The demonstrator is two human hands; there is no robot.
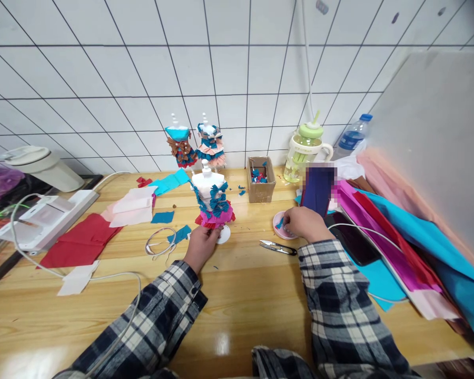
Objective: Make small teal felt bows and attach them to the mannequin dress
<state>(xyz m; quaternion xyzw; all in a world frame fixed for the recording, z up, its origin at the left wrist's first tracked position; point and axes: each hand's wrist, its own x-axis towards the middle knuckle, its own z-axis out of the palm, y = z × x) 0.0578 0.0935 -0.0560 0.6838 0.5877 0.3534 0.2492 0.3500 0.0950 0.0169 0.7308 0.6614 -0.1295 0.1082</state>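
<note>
A small white dress form point(208, 184) stands upright on a round white base, dressed in ruffled blue, magenta and red crepe paper. My left hand point(201, 246) is closed around its lower part, just under the skirt; the fingertips are partly hidden there. Over at the right, my right hand point(306, 223) reaches into a shallow pink dish point(285, 235) with its fingers pinched together. A small blue crepe paper piece point(278, 224) shows at those fingertips. Thread snips point(278, 247) lie on the table just below the dish.
Two more dressed forms, one with a turquoise top point(177, 133), stand by the tiled wall. Nearby are a cardboard box point(261, 190) of scraps, a green-lidded bottle point(303, 152) and a propped phone point(318, 189). Paper sheets point(379, 247) crowd the right; a power strip point(63, 213) sits left.
</note>
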